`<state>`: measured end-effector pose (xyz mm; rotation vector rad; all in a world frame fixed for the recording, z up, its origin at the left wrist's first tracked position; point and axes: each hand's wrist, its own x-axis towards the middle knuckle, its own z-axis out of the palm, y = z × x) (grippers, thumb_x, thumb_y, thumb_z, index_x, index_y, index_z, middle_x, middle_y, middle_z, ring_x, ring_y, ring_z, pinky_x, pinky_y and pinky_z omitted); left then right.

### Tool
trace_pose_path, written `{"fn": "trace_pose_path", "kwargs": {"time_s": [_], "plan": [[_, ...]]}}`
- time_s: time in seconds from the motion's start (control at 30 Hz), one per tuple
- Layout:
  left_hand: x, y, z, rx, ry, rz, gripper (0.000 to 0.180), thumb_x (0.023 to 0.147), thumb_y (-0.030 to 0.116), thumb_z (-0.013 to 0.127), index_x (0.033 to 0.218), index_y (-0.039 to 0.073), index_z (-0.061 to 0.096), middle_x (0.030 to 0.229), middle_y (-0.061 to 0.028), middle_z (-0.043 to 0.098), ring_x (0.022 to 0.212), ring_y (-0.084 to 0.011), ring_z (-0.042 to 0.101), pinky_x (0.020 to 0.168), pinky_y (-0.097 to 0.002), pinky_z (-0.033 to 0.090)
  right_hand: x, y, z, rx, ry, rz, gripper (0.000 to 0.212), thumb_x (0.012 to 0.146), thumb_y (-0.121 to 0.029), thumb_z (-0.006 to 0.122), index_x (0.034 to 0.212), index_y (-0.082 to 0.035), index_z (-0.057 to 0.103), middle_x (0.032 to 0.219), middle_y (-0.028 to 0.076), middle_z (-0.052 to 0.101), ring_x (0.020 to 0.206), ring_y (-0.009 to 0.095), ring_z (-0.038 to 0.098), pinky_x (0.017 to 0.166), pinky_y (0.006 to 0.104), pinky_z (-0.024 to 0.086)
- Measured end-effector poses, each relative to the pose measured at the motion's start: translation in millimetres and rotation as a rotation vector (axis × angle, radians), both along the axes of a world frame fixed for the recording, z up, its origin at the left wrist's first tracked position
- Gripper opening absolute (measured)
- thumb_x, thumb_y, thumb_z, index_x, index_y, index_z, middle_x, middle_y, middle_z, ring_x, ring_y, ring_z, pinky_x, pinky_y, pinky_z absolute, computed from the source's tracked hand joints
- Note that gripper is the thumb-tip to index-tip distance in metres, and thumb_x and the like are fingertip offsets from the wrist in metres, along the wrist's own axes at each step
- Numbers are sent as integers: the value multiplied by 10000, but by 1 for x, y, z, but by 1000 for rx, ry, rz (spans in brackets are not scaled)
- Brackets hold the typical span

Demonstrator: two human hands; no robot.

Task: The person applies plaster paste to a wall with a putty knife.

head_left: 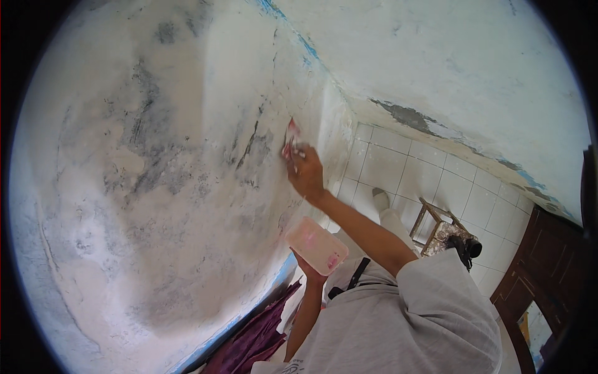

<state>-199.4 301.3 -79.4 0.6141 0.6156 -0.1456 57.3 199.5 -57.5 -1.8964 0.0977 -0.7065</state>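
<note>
My right hand [306, 173] is closed round a small red tool [291, 134] smeared with white. Its tip is at the patchy plaster wall [180, 206], close to a dark crack [249, 143]; blur hides its exact shape. Lower down, my left hand [308, 267] grips a shallow rectangular plastic tub [317, 244] from beneath and the side. Pale material and a pinkish-red patch show in the tub, which is tilted near the wall below my right forearm.
A second wall [461, 56] with flaking paint meets this one at a corner. On the white tiled floor [430, 168] stands a paint-spattered wooden stool [443, 232]. A dark wooden door [551, 255] is at the right, and purple cloth [255, 340] lies at the wall's foot.
</note>
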Motion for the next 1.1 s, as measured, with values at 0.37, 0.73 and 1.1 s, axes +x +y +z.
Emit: {"fn": "trace_pose_path", "kwargs": {"time_s": [0.37, 0.73, 1.1], "plan": [[4, -6, 5, 30, -6, -34, 716, 1022, 697, 366, 1486, 158, 454, 1377, -91, 598, 1257, -305, 596, 1069, -516, 489, -24, -56, -38, 151, 124, -46, 204, 831, 39, 689, 1028, -6, 719, 1095, 163, 678, 800, 280, 692, 648, 358, 548], [-7, -2, 5, -3, 6, -30, 675, 1032, 670, 385, 1489, 180, 460, 1399, -58, 581, 1264, -277, 589, 1080, -501, 493, -92, -14, 11, 144, -130, 304, 305, 790, 43, 725, 1091, -5, 734, 1106, 158, 685, 818, 295, 685, 683, 367, 557], [-15, -7, -2, -86, 53, 24, 661, 1042, 656, 366, 1478, 170, 469, 1381, -71, 594, 1270, -298, 590, 1077, -497, 485, -66, 38, -17, -38, 203, 107, 302, 838, -166, 732, 1116, -65, 674, 1188, 162, 594, 803, 336, 679, 693, 429, 566]]}}
